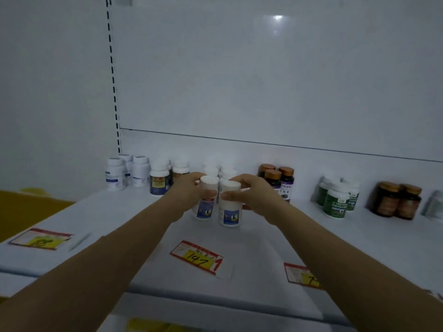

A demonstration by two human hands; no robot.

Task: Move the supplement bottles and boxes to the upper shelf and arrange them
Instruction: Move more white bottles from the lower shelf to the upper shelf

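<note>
Two white supplement bottles with blue labels stand on the white upper shelf [251, 250] at its middle. My left hand [189, 191] grips the left white bottle [206, 204] near its cap. Around the upper body of the right white bottle [230, 207] my right hand [254, 195] is closed. Both bottles are upright, side by side, at the front of a row of like white bottles [219, 170] that runs back toward the wall.
Along the back stand white bottles [116, 173], dark-labelled bottles [160, 182], purple bottles with copper caps [279, 177], green-labelled bottles [335, 200] and brown bottles [396, 200]. Price tags [196, 258] lie along the shelf's front edge. A slotted upright [112, 75] rises at left.
</note>
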